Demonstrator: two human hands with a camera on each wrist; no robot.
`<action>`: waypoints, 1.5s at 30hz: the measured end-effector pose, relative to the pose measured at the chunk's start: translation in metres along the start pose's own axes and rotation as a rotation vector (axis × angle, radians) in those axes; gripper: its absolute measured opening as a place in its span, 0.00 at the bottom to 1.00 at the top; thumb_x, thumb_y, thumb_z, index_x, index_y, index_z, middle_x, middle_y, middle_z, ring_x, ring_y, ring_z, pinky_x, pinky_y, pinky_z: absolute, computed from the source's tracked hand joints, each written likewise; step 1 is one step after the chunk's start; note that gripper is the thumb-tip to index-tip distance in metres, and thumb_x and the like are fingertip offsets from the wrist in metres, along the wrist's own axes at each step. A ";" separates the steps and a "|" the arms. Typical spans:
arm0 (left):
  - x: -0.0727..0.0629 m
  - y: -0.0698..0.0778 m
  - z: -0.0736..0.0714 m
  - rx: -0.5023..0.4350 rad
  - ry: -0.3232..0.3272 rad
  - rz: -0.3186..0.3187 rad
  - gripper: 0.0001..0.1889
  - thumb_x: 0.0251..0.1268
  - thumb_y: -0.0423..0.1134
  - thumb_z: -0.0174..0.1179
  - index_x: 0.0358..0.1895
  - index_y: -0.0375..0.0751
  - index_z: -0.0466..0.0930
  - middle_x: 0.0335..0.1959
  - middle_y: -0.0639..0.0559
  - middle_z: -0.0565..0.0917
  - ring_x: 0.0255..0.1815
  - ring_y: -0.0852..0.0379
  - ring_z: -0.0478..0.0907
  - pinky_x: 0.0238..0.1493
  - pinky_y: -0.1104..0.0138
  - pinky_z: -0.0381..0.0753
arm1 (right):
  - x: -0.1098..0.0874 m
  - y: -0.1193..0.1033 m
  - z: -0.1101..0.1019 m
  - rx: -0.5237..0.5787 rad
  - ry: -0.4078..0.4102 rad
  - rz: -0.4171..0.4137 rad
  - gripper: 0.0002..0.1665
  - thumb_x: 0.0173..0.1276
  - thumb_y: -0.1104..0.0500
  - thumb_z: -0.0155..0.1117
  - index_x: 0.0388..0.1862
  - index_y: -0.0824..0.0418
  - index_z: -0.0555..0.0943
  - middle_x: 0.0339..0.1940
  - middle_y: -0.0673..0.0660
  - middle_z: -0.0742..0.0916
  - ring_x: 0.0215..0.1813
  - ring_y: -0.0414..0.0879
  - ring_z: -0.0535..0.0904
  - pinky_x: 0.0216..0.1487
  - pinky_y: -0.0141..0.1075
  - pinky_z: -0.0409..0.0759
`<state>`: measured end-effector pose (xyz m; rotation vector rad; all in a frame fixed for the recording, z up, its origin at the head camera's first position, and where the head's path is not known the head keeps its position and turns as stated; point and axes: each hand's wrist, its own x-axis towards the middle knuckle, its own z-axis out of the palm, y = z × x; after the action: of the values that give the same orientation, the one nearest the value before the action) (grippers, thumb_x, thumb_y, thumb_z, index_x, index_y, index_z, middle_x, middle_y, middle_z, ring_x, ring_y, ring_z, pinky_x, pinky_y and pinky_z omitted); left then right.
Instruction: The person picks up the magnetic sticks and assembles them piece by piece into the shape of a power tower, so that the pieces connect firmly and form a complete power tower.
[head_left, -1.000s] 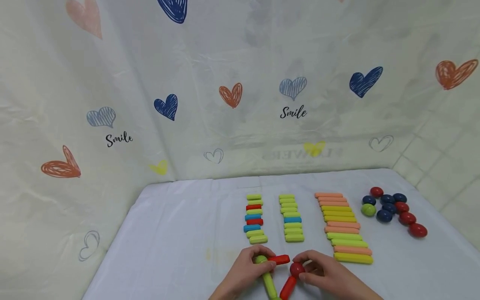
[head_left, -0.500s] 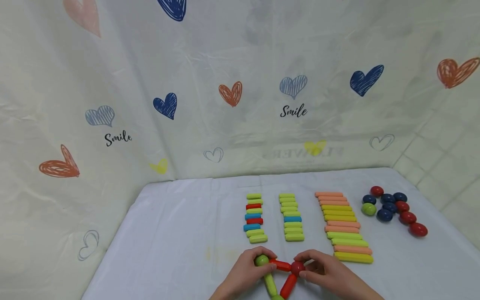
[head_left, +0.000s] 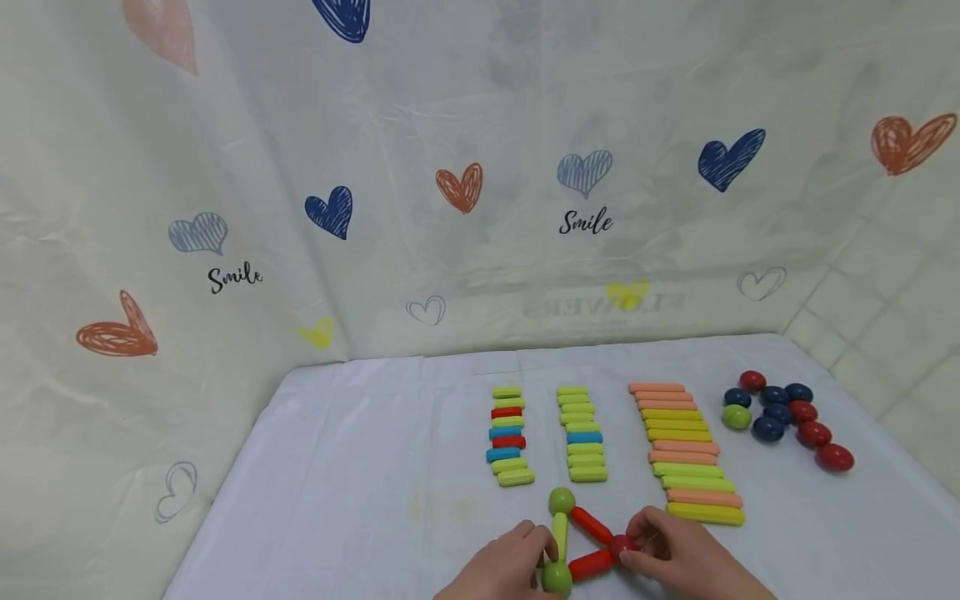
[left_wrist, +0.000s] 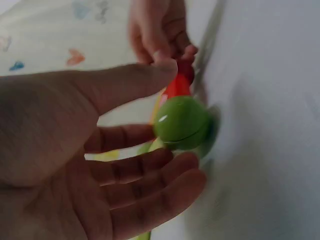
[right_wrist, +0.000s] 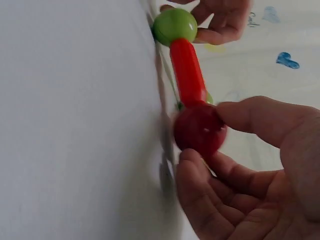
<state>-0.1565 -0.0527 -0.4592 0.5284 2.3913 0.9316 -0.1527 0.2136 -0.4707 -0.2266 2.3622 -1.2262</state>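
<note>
A triangle of balls and sticks lies near the front of the table. Its corners are a far green ball (head_left: 562, 501), a near green ball (head_left: 557, 577) and a red ball (right_wrist: 201, 130). A light-green stick (head_left: 560, 536) links the green balls; two red sticks (head_left: 591, 526) run from them to the red ball. My right hand (head_left: 678, 552) pinches the red ball between thumb and fingers. My left hand (head_left: 506, 567) is at the near green ball, its fingers loosely extended beside it and the thumb apart from it in the left wrist view.
Beyond the triangle lie two columns of short sticks (head_left: 513, 477) in green, red and blue. A column of longer sticks (head_left: 705, 512) in orange, yellow and green is to their right. Several red, blue and green balls (head_left: 835, 457) cluster at the far right. A heart-printed curtain (head_left: 480, 250) hangs behind.
The upper red stick has joined the red ball, closing the triangle. The triangle has since turned, with the red ball now pointing right. My left hand has moved from the far green ball to the near one.
</note>
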 end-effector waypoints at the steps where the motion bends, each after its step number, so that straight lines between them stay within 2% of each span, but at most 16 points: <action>1: 0.001 0.001 0.004 0.005 -0.017 -0.006 0.14 0.56 0.43 0.72 0.39 0.49 0.76 0.30 0.62 0.70 0.28 0.66 0.68 0.31 0.74 0.73 | -0.002 0.000 0.000 0.002 -0.019 -0.005 0.20 0.65 0.47 0.68 0.43 0.63 0.78 0.30 0.51 0.81 0.33 0.47 0.75 0.33 0.31 0.76; 4: 0.005 -0.005 0.007 -0.031 -0.007 0.018 0.14 0.55 0.39 0.73 0.39 0.49 0.75 0.30 0.63 0.70 0.28 0.66 0.69 0.31 0.74 0.73 | -0.007 0.002 0.001 0.023 -0.106 -0.016 0.17 0.66 0.49 0.68 0.41 0.61 0.79 0.28 0.52 0.80 0.32 0.48 0.75 0.31 0.30 0.74; 6: 0.009 -0.015 0.002 -0.099 0.009 0.047 0.14 0.55 0.36 0.72 0.39 0.50 0.76 0.30 0.64 0.73 0.30 0.66 0.71 0.33 0.74 0.75 | -0.009 0.002 0.000 0.056 -0.171 -0.004 0.16 0.67 0.49 0.67 0.41 0.60 0.80 0.29 0.53 0.81 0.32 0.48 0.75 0.32 0.31 0.74; 8: 0.012 -0.026 -0.005 -0.177 0.024 0.078 0.13 0.54 0.33 0.72 0.39 0.50 0.79 0.32 0.64 0.77 0.32 0.67 0.73 0.36 0.74 0.77 | -0.010 0.002 -0.002 0.063 -0.188 -0.010 0.15 0.68 0.49 0.65 0.41 0.59 0.81 0.29 0.53 0.81 0.33 0.49 0.76 0.32 0.31 0.74; 11: 0.016 -0.041 -0.017 -0.315 0.034 0.111 0.12 0.56 0.32 0.71 0.41 0.50 0.82 0.36 0.64 0.81 0.37 0.66 0.77 0.42 0.74 0.79 | -0.006 -0.001 -0.009 0.022 -0.098 -0.024 0.15 0.68 0.49 0.65 0.43 0.59 0.83 0.32 0.52 0.83 0.34 0.48 0.77 0.34 0.32 0.77; 14: 0.017 -0.052 -0.024 -0.405 0.027 0.142 0.12 0.57 0.32 0.70 0.43 0.48 0.84 0.38 0.61 0.83 0.38 0.63 0.79 0.43 0.73 0.80 | 0.005 -0.008 -0.014 -0.074 0.079 -0.068 0.15 0.68 0.51 0.66 0.46 0.59 0.83 0.36 0.49 0.85 0.36 0.44 0.78 0.37 0.32 0.81; 17: 0.017 -0.057 -0.029 -0.427 0.013 0.184 0.11 0.58 0.32 0.69 0.45 0.46 0.85 0.39 0.61 0.84 0.37 0.63 0.80 0.43 0.74 0.80 | 0.019 -0.018 -0.012 -0.170 0.232 -0.101 0.14 0.66 0.55 0.67 0.48 0.58 0.84 0.40 0.48 0.86 0.38 0.41 0.80 0.39 0.31 0.82; 19: 0.017 -0.059 -0.031 -0.427 0.000 0.215 0.12 0.59 0.32 0.69 0.46 0.44 0.85 0.39 0.61 0.85 0.37 0.64 0.81 0.43 0.74 0.80 | 0.029 -0.024 -0.010 -0.232 0.298 -0.120 0.14 0.65 0.58 0.69 0.49 0.57 0.84 0.42 0.48 0.85 0.38 0.40 0.79 0.38 0.31 0.81; 25: 0.017 -0.064 -0.035 -0.439 -0.042 0.255 0.12 0.62 0.31 0.66 0.49 0.40 0.85 0.42 0.60 0.85 0.41 0.65 0.82 0.46 0.74 0.80 | 0.054 -0.031 0.000 -0.510 0.381 -0.184 0.16 0.59 0.62 0.73 0.47 0.59 0.86 0.37 0.49 0.80 0.35 0.40 0.72 0.35 0.32 0.77; 29: 0.016 -0.065 -0.036 -0.445 -0.045 0.248 0.13 0.62 0.30 0.65 0.50 0.40 0.85 0.43 0.60 0.85 0.42 0.65 0.81 0.47 0.74 0.79 | 0.058 -0.031 0.005 -0.618 0.412 -0.210 0.11 0.54 0.64 0.76 0.37 0.57 0.86 0.34 0.48 0.79 0.36 0.41 0.72 0.39 0.37 0.78; 33: 0.016 -0.064 -0.035 -0.458 -0.019 0.230 0.13 0.62 0.29 0.65 0.50 0.40 0.84 0.43 0.59 0.85 0.43 0.64 0.81 0.48 0.74 0.80 | 0.057 -0.032 0.005 -0.606 0.368 -0.172 0.12 0.54 0.65 0.76 0.32 0.53 0.82 0.30 0.45 0.79 0.34 0.41 0.71 0.39 0.38 0.78; 36: 0.017 -0.064 -0.034 -0.469 0.011 0.217 0.13 0.61 0.28 0.65 0.49 0.39 0.83 0.43 0.58 0.84 0.43 0.63 0.82 0.47 0.73 0.80 | 0.056 -0.032 0.006 -0.595 0.308 -0.128 0.11 0.55 0.63 0.76 0.37 0.54 0.85 0.28 0.44 0.78 0.31 0.39 0.70 0.36 0.34 0.77; 38: 0.018 -0.065 -0.033 -0.477 0.023 0.204 0.13 0.61 0.28 0.65 0.48 0.39 0.83 0.43 0.58 0.85 0.43 0.63 0.82 0.47 0.73 0.80 | 0.054 -0.030 0.006 -0.551 0.267 -0.128 0.12 0.57 0.62 0.75 0.40 0.54 0.86 0.30 0.43 0.78 0.32 0.38 0.71 0.35 0.32 0.77; 40: 0.019 -0.065 -0.033 -0.478 0.025 0.191 0.13 0.61 0.29 0.65 0.49 0.39 0.83 0.43 0.58 0.85 0.42 0.63 0.82 0.47 0.72 0.80 | 0.050 -0.027 0.003 -0.460 0.214 -0.154 0.12 0.60 0.61 0.72 0.44 0.56 0.86 0.33 0.44 0.79 0.33 0.38 0.72 0.36 0.31 0.78; 45: 0.021 -0.064 -0.030 -0.476 0.014 0.183 0.14 0.61 0.31 0.67 0.50 0.41 0.83 0.44 0.60 0.84 0.43 0.64 0.82 0.48 0.72 0.80 | 0.037 -0.022 -0.012 -0.122 0.065 -0.188 0.17 0.66 0.52 0.67 0.50 0.59 0.80 0.39 0.48 0.82 0.41 0.43 0.78 0.43 0.33 0.81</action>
<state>-0.2018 -0.1015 -0.4922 0.5570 2.0518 1.5312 -0.1928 0.1966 -0.4592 -0.4649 2.5224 -1.1899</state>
